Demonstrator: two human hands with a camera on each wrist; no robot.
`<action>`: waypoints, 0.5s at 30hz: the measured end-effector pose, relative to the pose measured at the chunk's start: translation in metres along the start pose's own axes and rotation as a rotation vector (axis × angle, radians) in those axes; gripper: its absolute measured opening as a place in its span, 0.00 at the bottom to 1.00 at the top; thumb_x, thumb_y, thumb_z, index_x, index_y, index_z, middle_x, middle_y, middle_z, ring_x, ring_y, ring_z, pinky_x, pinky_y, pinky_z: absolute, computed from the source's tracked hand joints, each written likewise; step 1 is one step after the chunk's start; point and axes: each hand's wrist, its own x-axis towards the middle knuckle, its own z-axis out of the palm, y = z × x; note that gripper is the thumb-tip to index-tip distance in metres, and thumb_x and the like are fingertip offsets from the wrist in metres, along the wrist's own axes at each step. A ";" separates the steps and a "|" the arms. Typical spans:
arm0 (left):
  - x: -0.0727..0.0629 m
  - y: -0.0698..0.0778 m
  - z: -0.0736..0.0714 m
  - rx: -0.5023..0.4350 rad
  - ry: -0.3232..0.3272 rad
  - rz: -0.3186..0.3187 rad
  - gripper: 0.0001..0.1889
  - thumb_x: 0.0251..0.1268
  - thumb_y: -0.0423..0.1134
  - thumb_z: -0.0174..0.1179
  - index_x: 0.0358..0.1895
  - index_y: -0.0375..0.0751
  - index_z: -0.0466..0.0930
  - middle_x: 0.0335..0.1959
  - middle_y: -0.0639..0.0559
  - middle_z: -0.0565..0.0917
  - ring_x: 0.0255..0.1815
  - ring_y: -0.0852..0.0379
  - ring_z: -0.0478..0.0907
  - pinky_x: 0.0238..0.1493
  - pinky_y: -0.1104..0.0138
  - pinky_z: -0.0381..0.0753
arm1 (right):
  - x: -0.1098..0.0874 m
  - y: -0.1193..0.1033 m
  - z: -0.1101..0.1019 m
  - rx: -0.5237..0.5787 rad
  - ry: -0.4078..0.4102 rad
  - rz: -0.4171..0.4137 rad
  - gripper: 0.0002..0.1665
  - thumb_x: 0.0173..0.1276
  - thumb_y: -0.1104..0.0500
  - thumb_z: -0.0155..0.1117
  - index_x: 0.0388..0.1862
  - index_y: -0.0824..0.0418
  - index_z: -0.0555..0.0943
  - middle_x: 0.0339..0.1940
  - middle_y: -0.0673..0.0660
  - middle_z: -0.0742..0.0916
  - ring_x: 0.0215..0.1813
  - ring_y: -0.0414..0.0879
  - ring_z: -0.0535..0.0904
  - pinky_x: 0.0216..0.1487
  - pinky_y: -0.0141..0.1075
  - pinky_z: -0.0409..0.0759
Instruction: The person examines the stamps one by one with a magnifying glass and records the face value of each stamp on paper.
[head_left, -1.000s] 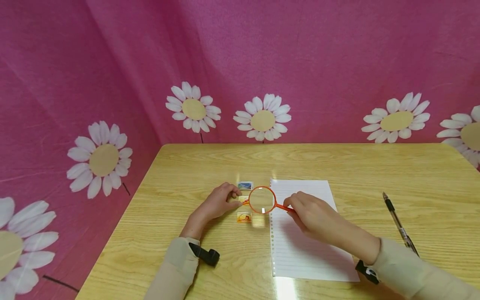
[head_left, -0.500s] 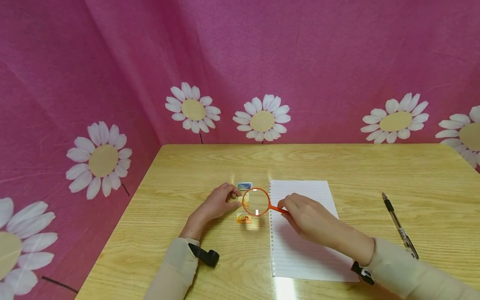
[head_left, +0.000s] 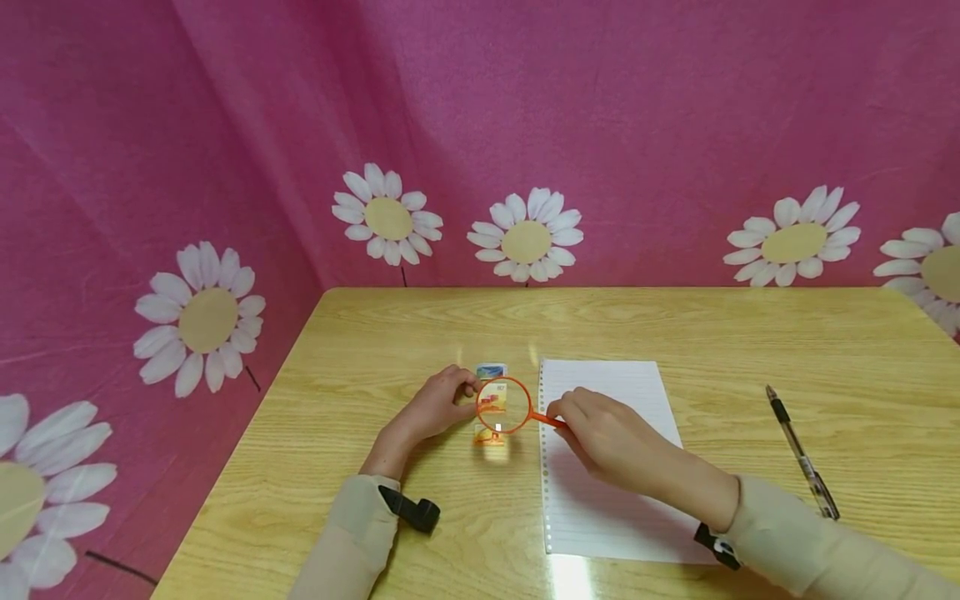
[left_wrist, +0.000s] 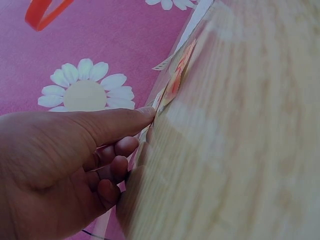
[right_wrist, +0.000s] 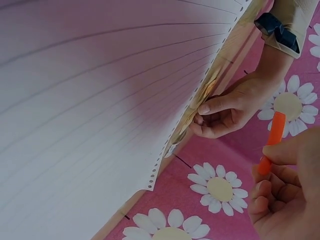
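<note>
My right hand (head_left: pixel 611 433) pinches the thin orange handle of a magnifying glass (head_left: pixel 546 420). Its round lens is above the middle postage stamp (head_left: pixel 491 400), whose red and yellow print shows through it. At that stamp's left edge, my left hand (head_left: pixel 442 402) rests with the thumb tip touching it. In the left wrist view the thumb lies straight along the stamp (left_wrist: pixel 174 82) and the other fingers bend loosely. A blue stamp (head_left: pixel 492 370) lies just beyond, and a yellow-orange stamp (head_left: pixel 489 436) lies nearer me. The right wrist view shows only the handle (right_wrist: pixel 276 131), not the lens.
A lined sheet of paper (head_left: pixel 600 517) with punched holes lies under my right hand and forearm. Farther right is a black-and-clear pen (head_left: pixel 798 450). The wooden table (head_left: pixel 375 333) meets a pink flowered curtain (head_left: pixel 637 125) behind and at the left.
The magnifying glass has moved left with my right hand, from the right of the middle stamp to over it. My left hand has stayed in place.
</note>
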 end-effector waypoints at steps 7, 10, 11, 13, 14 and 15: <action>0.000 0.001 0.000 0.001 -0.001 0.011 0.07 0.64 0.35 0.64 0.43 0.40 0.79 0.37 0.50 0.74 0.39 0.57 0.68 0.45 0.65 0.68 | -0.001 0.000 0.001 -0.012 -0.002 -0.003 0.09 0.60 0.67 0.66 0.39 0.63 0.77 0.29 0.51 0.80 0.32 0.41 0.77 0.35 0.33 0.79; 0.001 0.001 0.000 -0.002 -0.005 0.007 0.07 0.64 0.35 0.64 0.43 0.40 0.79 0.37 0.50 0.73 0.39 0.57 0.68 0.45 0.65 0.68 | 0.000 0.000 0.002 -0.012 -0.002 -0.005 0.08 0.61 0.67 0.66 0.39 0.63 0.77 0.29 0.51 0.80 0.32 0.41 0.77 0.34 0.33 0.79; 0.001 0.001 0.000 -0.003 -0.006 0.009 0.07 0.64 0.35 0.64 0.43 0.40 0.79 0.37 0.50 0.73 0.39 0.57 0.68 0.45 0.65 0.68 | 0.000 0.000 0.002 -0.010 0.000 -0.005 0.08 0.61 0.67 0.66 0.39 0.63 0.77 0.29 0.51 0.81 0.32 0.41 0.77 0.35 0.33 0.79; 0.001 0.000 0.000 -0.005 -0.008 0.011 0.07 0.64 0.35 0.64 0.43 0.40 0.78 0.37 0.50 0.73 0.39 0.57 0.68 0.45 0.65 0.68 | 0.000 0.000 0.002 -0.008 0.003 -0.009 0.08 0.61 0.67 0.66 0.38 0.63 0.77 0.29 0.51 0.81 0.32 0.41 0.77 0.35 0.33 0.79; 0.001 0.000 0.000 -0.006 -0.008 0.012 0.07 0.64 0.35 0.64 0.43 0.40 0.78 0.37 0.50 0.73 0.39 0.57 0.68 0.45 0.65 0.68 | 0.000 0.000 0.002 -0.007 0.003 -0.010 0.08 0.61 0.67 0.65 0.38 0.63 0.77 0.29 0.51 0.81 0.32 0.41 0.77 0.35 0.33 0.79; 0.000 0.000 -0.001 -0.006 -0.008 0.012 0.07 0.64 0.35 0.64 0.43 0.40 0.78 0.37 0.50 0.74 0.39 0.57 0.68 0.45 0.65 0.68 | 0.000 0.000 0.003 -0.007 0.005 -0.012 0.08 0.62 0.66 0.65 0.38 0.63 0.77 0.29 0.51 0.81 0.32 0.41 0.78 0.35 0.33 0.80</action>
